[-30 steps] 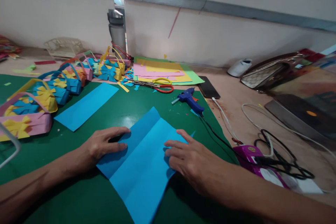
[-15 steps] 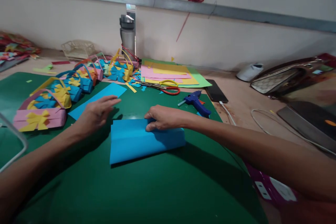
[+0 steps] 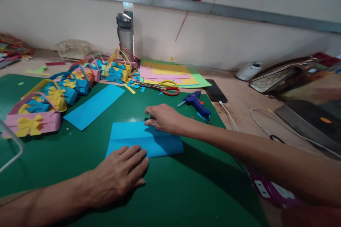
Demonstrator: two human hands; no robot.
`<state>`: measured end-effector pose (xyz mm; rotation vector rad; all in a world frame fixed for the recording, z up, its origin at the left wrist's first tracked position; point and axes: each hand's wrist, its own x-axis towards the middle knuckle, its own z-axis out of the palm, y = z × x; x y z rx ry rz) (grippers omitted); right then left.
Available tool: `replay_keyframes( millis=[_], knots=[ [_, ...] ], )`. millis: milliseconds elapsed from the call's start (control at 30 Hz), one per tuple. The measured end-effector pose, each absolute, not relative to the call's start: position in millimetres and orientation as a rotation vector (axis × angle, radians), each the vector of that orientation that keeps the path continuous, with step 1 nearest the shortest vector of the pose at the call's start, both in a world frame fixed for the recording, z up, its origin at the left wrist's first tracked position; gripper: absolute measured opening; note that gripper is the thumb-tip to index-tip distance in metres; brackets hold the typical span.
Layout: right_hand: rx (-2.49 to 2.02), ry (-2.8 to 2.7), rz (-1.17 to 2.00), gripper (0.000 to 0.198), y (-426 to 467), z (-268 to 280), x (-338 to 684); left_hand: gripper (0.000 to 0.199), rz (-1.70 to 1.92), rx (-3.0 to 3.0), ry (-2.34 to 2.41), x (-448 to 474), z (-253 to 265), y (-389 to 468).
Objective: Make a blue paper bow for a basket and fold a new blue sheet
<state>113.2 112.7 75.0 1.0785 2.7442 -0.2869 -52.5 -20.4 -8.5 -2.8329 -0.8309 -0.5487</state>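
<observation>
A folded sheet of blue paper lies on the green mat in front of me, with a crease running along its length. My left hand rests at its near edge, fingers stretched out flat and the fingertips on the paper. Over the far edge is my right hand, with a gap between the bent forefinger and thumb; nothing shows in its grip. Further left, a second blue paper strip lies flat, touched by neither hand.
Small paper baskets with bows line the left side. Behind the work are scissors, coloured sheets and a bottle. A blue glue gun and a phone sit to the right, near a white cable.
My left hand has come down from above the blue strip onto the folded paper's near edge. My right hand's fingers have loosened from the paper's far edge. The view has shifted slightly.
</observation>
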Motion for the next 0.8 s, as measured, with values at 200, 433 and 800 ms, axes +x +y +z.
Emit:
replay_keyframes(
  millis=[200,433,800],
  knots=[
    [0.968,2.879,0.131,0.015,54,61,160,0.032,-0.573,-2.864,-0.855,-57,-8,-21],
    [0.939,3.156,0.343,0.047,-8,7,192,0.044,-0.516,-2.948,-0.833,-56,-10,-24],
    [0.971,3.217,0.587,0.027,-8,0,197,0.034,-0.336,-2.951,-0.761,-53,19,-27]
  ],
)
